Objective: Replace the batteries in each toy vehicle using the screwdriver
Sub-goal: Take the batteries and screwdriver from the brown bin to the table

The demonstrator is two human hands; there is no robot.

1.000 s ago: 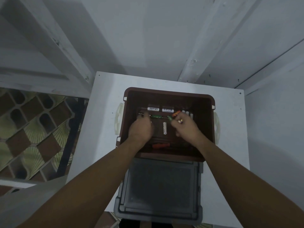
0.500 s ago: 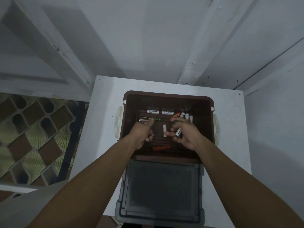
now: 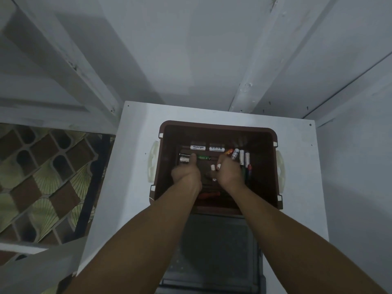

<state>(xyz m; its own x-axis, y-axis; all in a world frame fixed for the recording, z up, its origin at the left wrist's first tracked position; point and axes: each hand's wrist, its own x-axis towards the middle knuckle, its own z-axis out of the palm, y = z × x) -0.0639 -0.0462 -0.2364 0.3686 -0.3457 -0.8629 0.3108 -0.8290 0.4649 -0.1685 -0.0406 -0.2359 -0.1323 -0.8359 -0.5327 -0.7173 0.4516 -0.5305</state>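
A brown bin stands on the white table with loose batteries on its floor. Two white batteries lie at the back, two silver ones at the left, a green one in the middle, and several more at the right. My left hand is curled, with one straight digit touching the silver batteries; what the curled fingers hold is hidden. My right hand grips white batteries whose ends stick out. A red-handled screwdriver lies between my wrists. No toy vehicle shows.
A grey plastic lid or tray lies against the bin's near side, partly under my forearms. White walls and beams rise behind and to the right of the table. Left of the table is a patterned floor past a dark rail.
Both hands moved a little within the bin. My left hand now points one digit onto the silver batteries. The dark-labelled battery my right hand showed earlier is no longer visible in it.
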